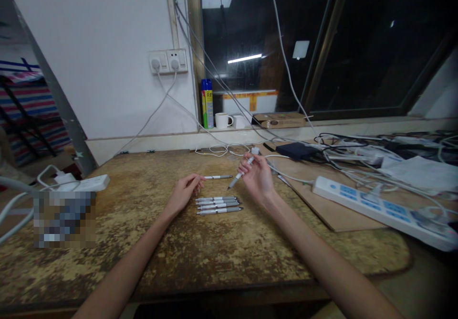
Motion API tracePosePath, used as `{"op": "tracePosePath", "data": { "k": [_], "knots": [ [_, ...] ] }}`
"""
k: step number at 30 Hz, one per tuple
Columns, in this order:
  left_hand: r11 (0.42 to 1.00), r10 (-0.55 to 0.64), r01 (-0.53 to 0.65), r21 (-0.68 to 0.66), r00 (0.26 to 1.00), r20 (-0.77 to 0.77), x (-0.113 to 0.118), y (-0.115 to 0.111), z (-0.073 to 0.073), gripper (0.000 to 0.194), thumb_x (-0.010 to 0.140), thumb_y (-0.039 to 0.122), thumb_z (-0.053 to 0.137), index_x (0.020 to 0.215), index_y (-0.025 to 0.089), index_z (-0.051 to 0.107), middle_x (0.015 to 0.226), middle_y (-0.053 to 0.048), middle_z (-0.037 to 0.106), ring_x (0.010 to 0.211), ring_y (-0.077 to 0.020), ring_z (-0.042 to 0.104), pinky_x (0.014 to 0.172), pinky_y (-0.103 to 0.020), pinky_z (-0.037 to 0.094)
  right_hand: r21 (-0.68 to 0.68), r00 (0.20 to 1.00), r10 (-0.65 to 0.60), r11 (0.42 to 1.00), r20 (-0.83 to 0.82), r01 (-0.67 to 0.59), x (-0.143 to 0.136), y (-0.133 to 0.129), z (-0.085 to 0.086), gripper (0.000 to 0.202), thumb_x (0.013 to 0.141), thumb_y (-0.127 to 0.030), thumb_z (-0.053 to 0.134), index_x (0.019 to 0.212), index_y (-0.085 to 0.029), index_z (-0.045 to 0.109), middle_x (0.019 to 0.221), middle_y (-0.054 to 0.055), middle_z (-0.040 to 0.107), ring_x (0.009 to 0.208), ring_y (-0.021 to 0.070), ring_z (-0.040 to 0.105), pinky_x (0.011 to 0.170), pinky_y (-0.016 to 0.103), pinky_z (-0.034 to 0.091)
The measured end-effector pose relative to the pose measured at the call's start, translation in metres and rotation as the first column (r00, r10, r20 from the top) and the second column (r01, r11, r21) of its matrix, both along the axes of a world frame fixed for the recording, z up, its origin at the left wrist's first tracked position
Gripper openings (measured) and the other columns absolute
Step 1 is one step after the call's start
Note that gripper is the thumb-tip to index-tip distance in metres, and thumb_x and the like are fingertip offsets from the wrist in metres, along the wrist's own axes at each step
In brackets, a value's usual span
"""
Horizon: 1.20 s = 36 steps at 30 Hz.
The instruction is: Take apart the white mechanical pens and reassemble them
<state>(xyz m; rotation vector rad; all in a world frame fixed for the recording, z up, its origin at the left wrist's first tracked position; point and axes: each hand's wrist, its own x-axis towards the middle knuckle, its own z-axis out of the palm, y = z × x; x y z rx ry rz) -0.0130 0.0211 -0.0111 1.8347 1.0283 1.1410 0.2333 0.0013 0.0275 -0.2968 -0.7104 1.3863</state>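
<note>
My right hand (256,175) is raised over the table, its fingers closed round a white and grey pen (235,180) that slants with its tip down to the left. My left hand (186,190) rests low at the tabletop, thumb and fingers pinched on the left end of another pen (219,177), which lies level and points right. Just below, several similar pens (220,209) lie side by side in a row on the worn wooden table (200,252), tips to the right.
At right, a white power strip (379,207) lies over a brown board (332,214) with tangled cables and a dark box (296,151). A smaller white power strip (93,183) is at left, near a blurred-out item. A spray can (206,104) and mug (222,120) stand on the sill.
</note>
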Motion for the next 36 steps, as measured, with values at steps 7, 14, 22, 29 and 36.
{"op": "tracePosePath", "data": {
  "k": [7, 14, 22, 29, 36],
  "knots": [
    [1.0, -0.007, 0.008, 0.008, 1.0, -0.01, -0.001, 0.002, -0.002, 0.043, 0.094, 0.052, 0.051, 0.1, 0.014, 0.072, 0.078, -0.003, 0.065, 0.065, -0.0139, 0.054, 0.062, -0.025, 0.041, 0.009, 1.0, -0.01, 1.0, -0.022, 0.01, 0.0, 0.001, 0.0, 0.014, 0.088, -0.032, 0.055, 0.078, -0.024, 0.053, 0.059, -0.005, 0.034, 0.052, 0.013, 0.033, 0.052, 0.026, 0.038],
    [1.0, -0.021, 0.021, 0.01, 1.0, -0.015, 0.0, 0.003, -0.002, 0.043, 0.094, 0.05, 0.051, 0.101, 0.014, 0.071, 0.079, -0.003, 0.065, 0.066, -0.0143, 0.053, 0.063, -0.025, 0.042, 0.026, 1.0, 0.015, 1.0, -0.022, -0.014, 0.001, 0.0, -0.001, 0.015, 0.09, -0.032, 0.051, 0.081, -0.022, 0.058, 0.059, -0.005, 0.028, 0.052, 0.0127, 0.03, 0.053, 0.025, 0.037],
    [1.0, -0.019, 0.019, 0.015, 1.0, -0.015, 0.0, 0.001, -0.001, 0.043, 0.094, 0.051, 0.051, 0.101, 0.014, 0.072, 0.081, -0.004, 0.065, 0.067, -0.0145, 0.054, 0.064, -0.025, 0.042, 0.068, 0.997, 0.052, 0.996, 0.049, -0.056, -0.003, 0.0, -0.002, 0.013, 0.088, -0.032, 0.052, 0.08, -0.022, 0.056, 0.063, -0.003, 0.039, 0.056, 0.0127, 0.039, 0.057, 0.025, 0.04],
    [0.999, -0.048, 0.048, 0.001, 0.999, 0.019, 0.003, -0.002, 0.002, 0.042, 0.092, 0.052, 0.055, 0.107, 0.016, 0.07, 0.081, -0.003, 0.065, 0.068, -0.0146, 0.055, 0.064, -0.025, 0.044, 0.102, 0.918, -0.089, 0.993, 0.385, 0.053, -0.013, 0.004, -0.012, 0.014, 0.079, -0.029, 0.072, 0.088, -0.021, 0.065, 0.081, 0.001, 0.064, 0.072, 0.0129, 0.056, 0.068, 0.025, 0.046],
    [0.993, -0.115, 0.113, 0.029, 0.992, 0.043, 0.01, -0.017, 0.015, 0.049, 0.09, 0.045, 0.063, 0.131, 0.021, 0.058, 0.102, -0.007, 0.069, 0.084, -0.0178, 0.062, 0.071, -0.026, 0.048, 0.2, 0.661, -0.114, 0.978, 0.741, -0.056, -0.017, -0.002, -0.025, 0.028, 0.082, -0.045, 0.072, 0.096, -0.022, 0.066, 0.083, 0.002, 0.069, 0.073, 0.0162, 0.061, 0.058, 0.025, 0.044]
  ]
}}
